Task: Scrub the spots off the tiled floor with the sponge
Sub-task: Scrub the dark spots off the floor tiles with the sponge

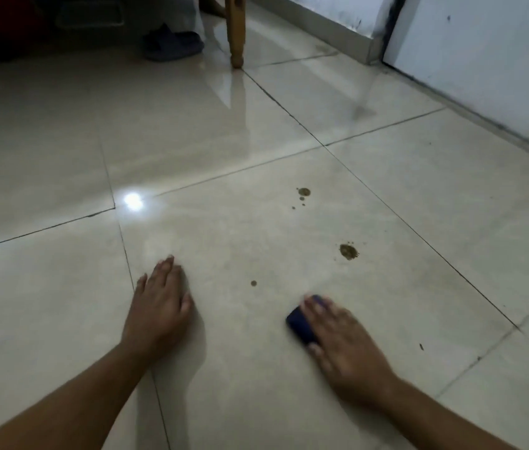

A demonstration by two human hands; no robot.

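Glossy beige tiles are carrying brown spots, and you are pressing the dark blue sponge [302,321] flat to the tiled floor [419,196] under your right hand [342,349], fingers spread over it and grasping it from above. Your left hand [159,303] is lying open and flat on the floor, bracing you, holding nothing. The small spot [253,283] is sitting just ahead and left of the sponge, between your two hands, so the right hand is the nearer one. The larger splat [349,251] is lying ahead and slightly right, and the spot cluster [302,193] farther ahead. The sponge's long axis is running diagonally, toward you and rightward. Open tile is surrounding every spot; the chair leg [236,30] and wall [483,60] are standing well apart.
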